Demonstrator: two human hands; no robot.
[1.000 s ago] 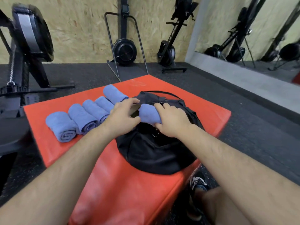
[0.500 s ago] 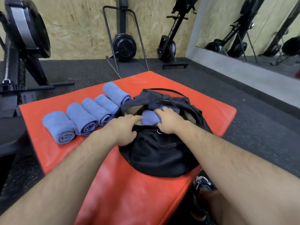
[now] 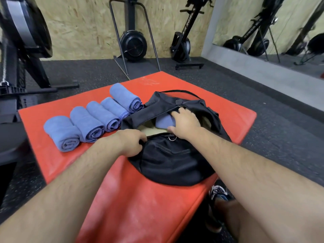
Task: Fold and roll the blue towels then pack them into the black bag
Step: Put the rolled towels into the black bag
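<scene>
One towel (image 3: 164, 121) is held in the bag (image 3: 168, 160), mid frame, gripped by the right hand (image 3: 185, 122). The bag's rim is pinched by the left hand (image 3: 132, 143). Five rolls (image 3: 91, 123) (already rolled) are left to be packed, left of middle on the mat (image 3: 122, 199).

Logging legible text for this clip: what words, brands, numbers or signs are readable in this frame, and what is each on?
"AIRROWE", last letter unclear: white letters running up the rail of the black rowing machine standing upright by the wall.
Lettering reflected in the mirror: reversed and blurred, unreadable.
Faint mark on the red mat: too faded to read.
Small tab on the black bag: too small to read.
</scene>
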